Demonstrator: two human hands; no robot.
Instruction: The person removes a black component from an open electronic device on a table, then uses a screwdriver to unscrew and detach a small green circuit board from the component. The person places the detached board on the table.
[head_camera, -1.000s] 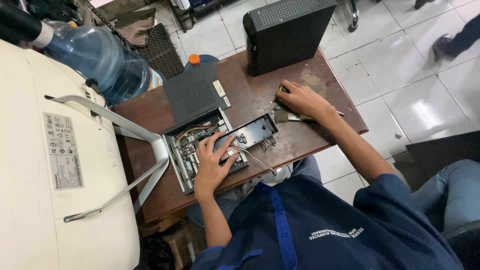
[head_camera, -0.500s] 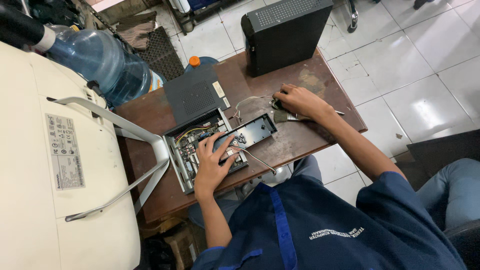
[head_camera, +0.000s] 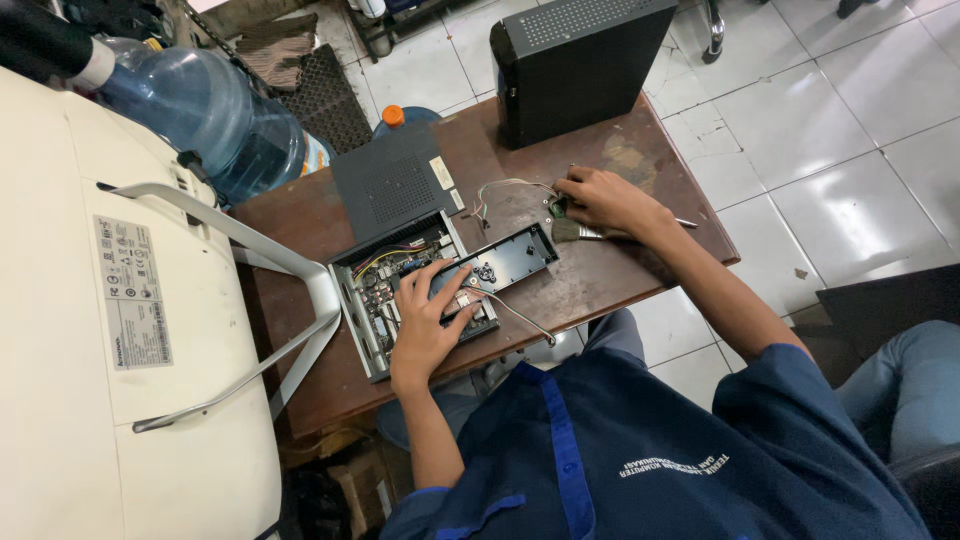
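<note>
The left hand (head_camera: 425, 325) lay flat, fingers spread, on the opened small computer case (head_camera: 410, 295), pressing down on its exposed boards near the front-left part of the surface (head_camera: 600, 285); it pinned rather than gripped. A black drive bracket (head_camera: 505, 262) sat tilted across the case's right end, just beside those fingers, with a thin cable (head_camera: 515, 312) looping off toward the front edge.

The right hand (head_camera: 605, 200) was curled narrow near the right edge of the surface, fingertips pinched on a small part (head_camera: 556, 208) whose kind I could not make out. A bundle of thin wires (head_camera: 500, 190) ran from it back toward the case.

The case looked like stiff sheet metal, light enough to slide, so a flat palm on it seemed sensible. Its boards were likely fragile (best held by the metal rim, not the components). The small part and wires appeared light, limp and easy to snag, calling for a fingertip pinch.

Further out, the case's grey lid (head_camera: 392, 180) lay at the back-left corner, a black tower unit (head_camera: 575, 60) stood upright at the back edge, a water jug (head_camera: 205, 125) rested on the floor beyond, and a cream monitor back (head_camera: 120, 330) filled the left.
</note>
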